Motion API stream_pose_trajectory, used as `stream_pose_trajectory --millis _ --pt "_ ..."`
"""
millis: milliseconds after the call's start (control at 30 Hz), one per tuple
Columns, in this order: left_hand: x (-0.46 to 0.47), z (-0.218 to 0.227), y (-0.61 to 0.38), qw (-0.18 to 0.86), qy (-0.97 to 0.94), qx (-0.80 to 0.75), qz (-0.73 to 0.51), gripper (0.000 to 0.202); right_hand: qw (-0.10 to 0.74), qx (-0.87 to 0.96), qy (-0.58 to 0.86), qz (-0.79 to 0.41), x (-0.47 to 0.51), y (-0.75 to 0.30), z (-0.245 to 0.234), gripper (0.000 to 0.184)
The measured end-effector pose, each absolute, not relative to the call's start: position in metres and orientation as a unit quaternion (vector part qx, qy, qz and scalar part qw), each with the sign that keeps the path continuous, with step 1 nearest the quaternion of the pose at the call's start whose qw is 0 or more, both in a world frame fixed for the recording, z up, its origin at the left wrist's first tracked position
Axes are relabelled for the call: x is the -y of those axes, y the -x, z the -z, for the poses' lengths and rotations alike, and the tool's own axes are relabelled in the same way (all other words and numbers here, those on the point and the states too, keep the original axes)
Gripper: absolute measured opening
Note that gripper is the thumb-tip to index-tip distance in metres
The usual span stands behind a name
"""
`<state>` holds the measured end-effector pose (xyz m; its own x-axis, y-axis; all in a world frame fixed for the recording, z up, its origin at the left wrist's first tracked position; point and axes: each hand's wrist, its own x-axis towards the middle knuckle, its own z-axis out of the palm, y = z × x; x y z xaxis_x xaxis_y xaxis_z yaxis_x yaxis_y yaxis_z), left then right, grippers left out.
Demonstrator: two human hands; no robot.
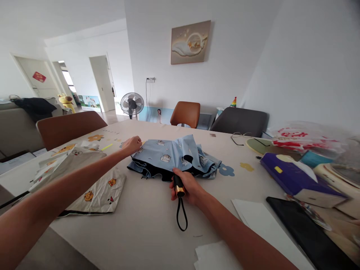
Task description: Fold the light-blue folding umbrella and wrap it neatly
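Observation:
A light blue folding umbrella (157, 150) with printed cartoon figures and a black underside lies loosely folded on the table. My right hand (189, 186) is wrapped round its black and gold handle (179, 183), and a black wrist loop hangs from the handle's end towards me. At the canopy's left edge my left hand (132, 145) is closed, its fingers curled over the blue cloth; the fingertips are partly hidden. To the left, partly under my left forearm, lies a cream cloth with cartoon animal prints and dark edging (95, 195).
On the right stand a purple tissue box (298, 180), a plastic bag (306, 137), a black tablet-like slab (306, 228) and white paper sheets (258, 221). Eyeglasses (239, 139) lie farther back. Chairs (185, 114) line the far side of the table (149, 232).

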<state>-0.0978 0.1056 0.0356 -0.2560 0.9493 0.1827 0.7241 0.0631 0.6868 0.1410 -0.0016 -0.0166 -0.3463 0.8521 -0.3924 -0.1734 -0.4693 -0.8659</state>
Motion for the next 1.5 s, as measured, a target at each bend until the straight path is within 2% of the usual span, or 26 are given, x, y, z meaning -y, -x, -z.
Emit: stream_pose_trajectory --millis 67,133,167,233,333,533,633,833,1033,1167,1333,1500 --pt "-0.089 -0.032 0.093 0.067 -0.623 -0.694 -0.355 0.016 0.353 0.368 0.449 -0.734 0.0 -0.141 0.018 0.027" --pt "-0.065 -0.03 0.078 0.053 -0.655 -0.654 -0.376 0.021 0.359 0.356 0.441 -0.742 0.0 -0.142 0.018 0.027" --pt "-0.051 -0.028 0.068 0.1 -0.666 -0.632 -0.383 0.019 0.363 0.348 0.436 -0.746 0.0 -0.142 0.018 0.027" --pt "-0.023 -0.024 0.046 0.283 -0.66 -0.6 -0.352 0.015 0.376 0.333 0.426 -0.753 0.0 -0.142 0.017 0.028" --pt "0.008 -0.017 0.017 0.505 -0.609 -0.532 -0.303 0.022 0.405 0.32 0.412 -0.752 0.002 -0.142 0.015 0.029" --pt "0.009 -0.014 -0.011 0.652 -0.546 -0.379 -0.366 0.04 0.445 0.342 0.365 -0.743 0.004 -0.139 0.02 0.033" --pt "0.0 -0.017 -0.015 0.648 -0.526 -0.408 -0.37 0.041 0.453 0.36 0.353 -0.735 0.006 -0.137 0.02 0.033" --pt "-0.008 -0.024 -0.003 0.593 -0.454 -0.541 -0.387 0.021 0.442 0.288 0.375 -0.762 0.005 -0.139 0.002 0.03" --pt "-0.01 -0.017 0.003 0.588 -0.456 -0.521 -0.418 0.007 0.419 0.238 0.369 -0.795 -0.007 -0.155 -0.011 0.03" --pt "-0.007 -0.017 -0.005 0.638 -0.453 -0.465 -0.414 0.011 0.405 0.263 0.402 -0.778 -0.007 -0.156 -0.014 0.03" --pt "-0.002 -0.03 -0.01 0.686 -0.45 -0.45 -0.353 0.028 0.358 0.339 0.468 -0.734 -0.002 -0.155 -0.018 0.03" --pt "0.0 -0.025 -0.018 0.731 -0.456 -0.415 -0.293 0.038 0.305 0.39 0.438 -0.75 0.001 -0.152 -0.015 0.03"
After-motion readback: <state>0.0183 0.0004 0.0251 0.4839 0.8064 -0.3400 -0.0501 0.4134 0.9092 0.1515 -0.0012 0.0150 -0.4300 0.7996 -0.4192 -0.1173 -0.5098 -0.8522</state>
